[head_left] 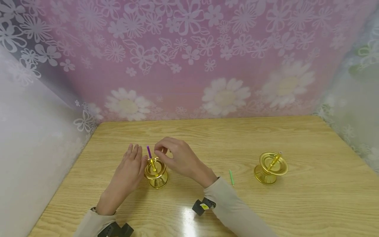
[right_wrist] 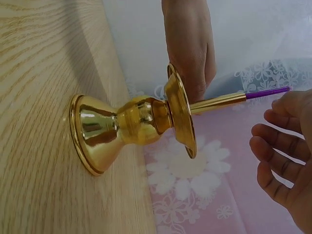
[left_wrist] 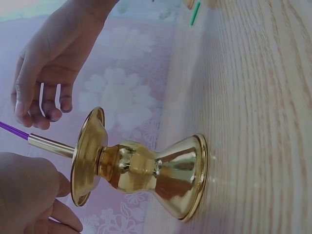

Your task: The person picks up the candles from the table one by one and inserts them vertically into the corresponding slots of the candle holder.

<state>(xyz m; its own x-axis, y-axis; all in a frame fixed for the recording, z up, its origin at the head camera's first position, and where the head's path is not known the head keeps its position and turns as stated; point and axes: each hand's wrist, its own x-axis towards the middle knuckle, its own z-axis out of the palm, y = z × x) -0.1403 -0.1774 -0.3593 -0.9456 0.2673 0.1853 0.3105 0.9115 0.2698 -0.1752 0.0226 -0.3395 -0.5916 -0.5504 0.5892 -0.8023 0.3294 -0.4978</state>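
A thin purple candle [head_left: 149, 151] stands slightly tilted in the narrow tube of a shiny gold candle holder [head_left: 159, 182]. To the holder's left, my left hand [head_left: 126, 169] is held with its fingers extended, close beside the dish rim. On the other side, my right hand [head_left: 181, 158] hovers with loosely bent fingers and nothing in its grasp. Its thumb tip overlaps the candle's upper end in the right wrist view, while the left wrist view shows a small gap between fingers and candle [left_wrist: 13, 130]. The holder's base [right_wrist: 87, 136] sits on the table.
A second gold candle holder [head_left: 264, 176] stands at the right of the wooden table [head_left: 201, 131], its tube leaning. Between the two holders lies a short green candle [head_left: 231, 177]. Flower-patterned cloth [head_left: 183, 82] hangs behind the table and at both sides.
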